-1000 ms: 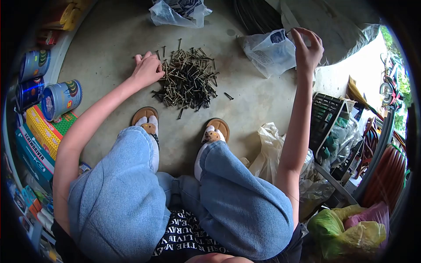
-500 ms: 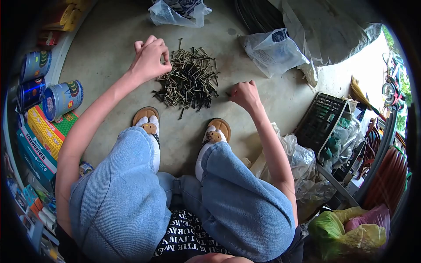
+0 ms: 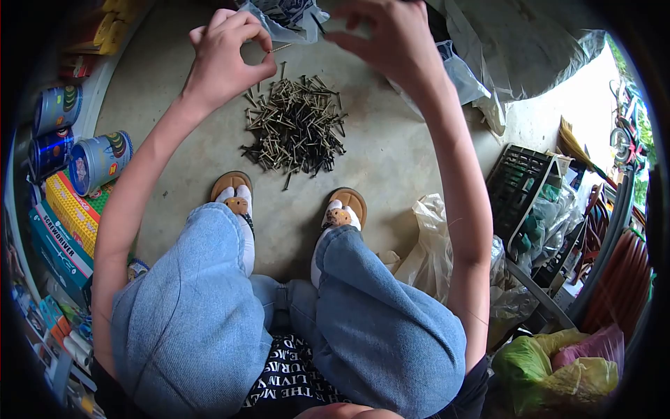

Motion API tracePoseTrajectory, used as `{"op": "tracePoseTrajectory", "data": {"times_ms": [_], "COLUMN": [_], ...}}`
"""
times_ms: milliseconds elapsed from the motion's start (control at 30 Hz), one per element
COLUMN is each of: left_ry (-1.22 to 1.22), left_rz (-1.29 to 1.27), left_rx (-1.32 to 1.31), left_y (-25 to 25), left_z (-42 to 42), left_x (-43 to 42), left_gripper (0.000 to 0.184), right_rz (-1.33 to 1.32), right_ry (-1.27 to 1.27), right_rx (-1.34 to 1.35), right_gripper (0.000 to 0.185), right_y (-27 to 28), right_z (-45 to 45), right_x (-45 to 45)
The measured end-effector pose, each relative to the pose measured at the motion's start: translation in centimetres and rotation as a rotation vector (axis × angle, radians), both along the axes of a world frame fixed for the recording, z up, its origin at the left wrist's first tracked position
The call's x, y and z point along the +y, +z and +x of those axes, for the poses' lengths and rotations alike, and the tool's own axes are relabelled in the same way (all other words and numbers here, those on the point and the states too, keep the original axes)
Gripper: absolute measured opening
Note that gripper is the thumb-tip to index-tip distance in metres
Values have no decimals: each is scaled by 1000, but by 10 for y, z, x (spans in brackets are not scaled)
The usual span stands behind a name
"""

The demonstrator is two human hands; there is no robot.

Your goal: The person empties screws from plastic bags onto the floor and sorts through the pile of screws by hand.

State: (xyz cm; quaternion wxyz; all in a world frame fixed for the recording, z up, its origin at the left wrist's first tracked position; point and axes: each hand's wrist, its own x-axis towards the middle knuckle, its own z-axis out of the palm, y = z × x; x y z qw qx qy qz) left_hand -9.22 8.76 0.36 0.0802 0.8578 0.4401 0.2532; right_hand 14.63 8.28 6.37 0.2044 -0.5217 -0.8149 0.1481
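Observation:
On the concrete floor lies a pile of screws [image 3: 296, 126], brass-coloured at the back and left, black towards the front right. My left hand [image 3: 227, 63] is above and left of the pile, its thumb and forefinger pinched on a brass-coloured screw [image 3: 281, 47]. At the top, my right hand [image 3: 391, 42] is blurred, with thumb and forefinger apart. A black screw [image 3: 318, 24] is just off its fingertips, seemingly loose in the air. Behind it is a clear plastic bag [image 3: 286, 28] with dark printed contents, partly covered by my hands.
Another plastic bag [image 3: 464, 77] is partly behind my right forearm. Paint cans [image 3: 101, 160] and a screwdriver box [image 3: 59, 241] line the left side. On the right are a black crate [image 3: 523, 188] and crumpled plastic [image 3: 429, 244]. My sandalled feet flank the floor before the pile.
My right hand has swung up from right of the pile to the clear bag, and its fingers have parted. My left hand has lifted away from the pile with a brass-coloured screw.

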Motion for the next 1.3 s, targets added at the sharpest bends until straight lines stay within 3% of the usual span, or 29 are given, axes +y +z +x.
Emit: {"op": "tracePoseTrajectory", "data": {"times_ms": [33, 133, 233, 267, 467, 600, 633, 700, 767, 900, 1033, 1133, 1200, 1300], "left_ry": [-6, -11, -34, -60, -150, -163, -161, -113, -93, 80, 343, 485, 472, 427], "left_rz": [25, 0, -88, -126, -343, -499, -498, -431, -431, -265, -259, -441, -450, -406], "left_rx": [-14, -35, -77, -105, -177, -154, -155, -272, -244, -46, 64, 136, 157, 175], "left_y": [-2, -5, -9, -12, -40, -60, -64, -72, -86, -148, -177, -181, -184, -187], "left_z": [0, -1, 5, 8, 28, 26, 26, 25, 16, -32, -77, -80, -74, -65], "left_x": [-1, -4, -13, -18, -49, -57, -58, -61, -53, -6, 31, 40, 37, 34], "left_gripper": [15, 14, 14, 14, 14, 18, 18, 28, 35, 20, 26, 28, 29, 28], "right_rz": [-126, -122, -1, -67, -153, -224, -223, -293, -202, 164, 382, 382, 363, 348], "right_ry": [-33, -40, 54, 49, 10, -53, -51, -116, -174, -263, -421, -466, -515, -543], "right_rx": [18, 25, 150, 144, 110, 213, 213, 456, 450, 182, 52, -26, -191, -195], "right_gripper": [21, 24, 29, 33, 11, 8, 8, 9, 10, 11, 10, 12, 14, 15], "right_y": [23, 14, -54, -64, -98, -111, -115, -124, -115, -90, -58, -53, -52, -61], "right_z": [-6, -5, -2, -4, -7, -7, -4, 8, 25, 82, 115, 129, 131, 125], "right_x": [2, -2, -20, -33, -87, -99, -97, -89, -79, -48, -31, -26, -24, -28]}}
